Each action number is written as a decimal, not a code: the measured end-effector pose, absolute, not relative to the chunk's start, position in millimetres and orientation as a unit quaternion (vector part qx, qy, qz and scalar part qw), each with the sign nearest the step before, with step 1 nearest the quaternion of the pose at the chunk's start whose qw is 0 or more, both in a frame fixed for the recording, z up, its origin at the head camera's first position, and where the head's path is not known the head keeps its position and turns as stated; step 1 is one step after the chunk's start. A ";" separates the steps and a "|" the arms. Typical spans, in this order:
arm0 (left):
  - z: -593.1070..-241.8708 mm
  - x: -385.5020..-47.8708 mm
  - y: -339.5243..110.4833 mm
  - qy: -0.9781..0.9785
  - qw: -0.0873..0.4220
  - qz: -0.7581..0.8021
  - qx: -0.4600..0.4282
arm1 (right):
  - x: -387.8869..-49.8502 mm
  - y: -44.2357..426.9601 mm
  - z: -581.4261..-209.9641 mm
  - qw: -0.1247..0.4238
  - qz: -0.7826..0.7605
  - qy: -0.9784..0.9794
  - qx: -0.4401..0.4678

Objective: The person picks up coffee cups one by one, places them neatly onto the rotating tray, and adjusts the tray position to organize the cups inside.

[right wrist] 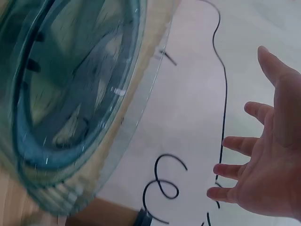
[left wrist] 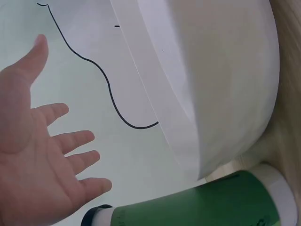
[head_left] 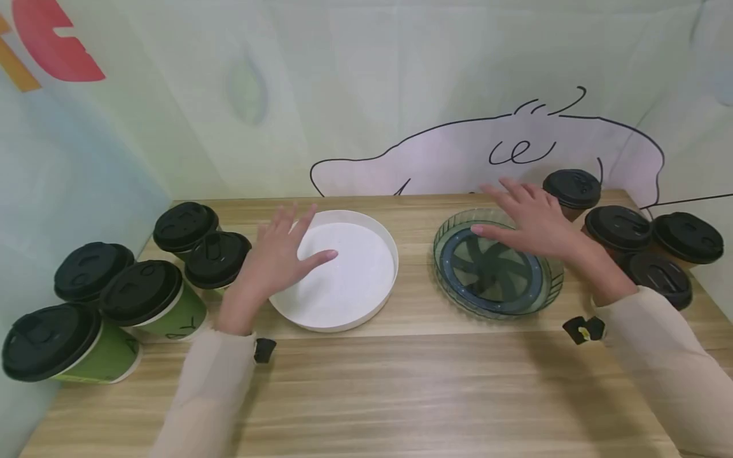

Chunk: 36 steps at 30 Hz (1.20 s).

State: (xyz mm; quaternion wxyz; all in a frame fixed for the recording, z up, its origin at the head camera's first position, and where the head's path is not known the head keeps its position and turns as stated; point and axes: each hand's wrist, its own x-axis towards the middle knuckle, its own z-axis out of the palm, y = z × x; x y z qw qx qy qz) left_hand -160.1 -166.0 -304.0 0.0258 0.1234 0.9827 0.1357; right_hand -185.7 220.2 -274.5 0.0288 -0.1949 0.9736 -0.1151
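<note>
A round white shallow tray (head_left: 346, 280) lies on the table, and my left hand (head_left: 272, 261) hovers over its left edge with fingers spread. The left wrist view shows the same hand (left wrist: 42, 155) apart from the tray's wall (left wrist: 230, 94), holding nothing. To the right is a greenish clear ribbed dish (head_left: 492, 264) with a blue ring in its base. Above its upper right part my right hand (head_left: 538, 222) is held, fingers spread. Seen from the right wrist, that hand (right wrist: 268, 155) is clear of the dish (right wrist: 103, 94) and holds nothing.
Several green paper cups (head_left: 177, 315) with black lids stand at the left, close to my left forearm. Several brown cups with black lids (head_left: 618, 227) are grouped at the right, near my right wrist. A printed cloth backdrop (head_left: 355, 95) rises behind the wooden table (head_left: 401, 394).
</note>
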 end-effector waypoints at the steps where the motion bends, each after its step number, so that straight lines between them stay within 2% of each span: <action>1: -305.3 -159.4 -165.7 0.982 0.021 0.143 0.124 | -185.9 217.5 -275.3 0.032 -0.120 0.973 -0.197; 14: -310.5 -142.3 -162.0 0.971 0.023 0.220 0.092 | -186.4 179.2 -300.9 0.051 -0.206 0.953 -0.217; 22: -312.8 -132.8 -163.2 0.966 0.015 0.244 0.084 | -185.6 160.6 -317.5 0.091 -0.267 0.932 -0.230; 29: -314.3 -125.5 -165.9 0.963 0.022 0.258 0.070 | -182.1 146.2 -328.7 0.101 -0.327 0.903 -0.261; 36: -312.7 -118.2 -169.1 0.960 0.014 0.271 0.069 | -176.5 130.4 -334.6 0.141 -0.386 0.879 -0.243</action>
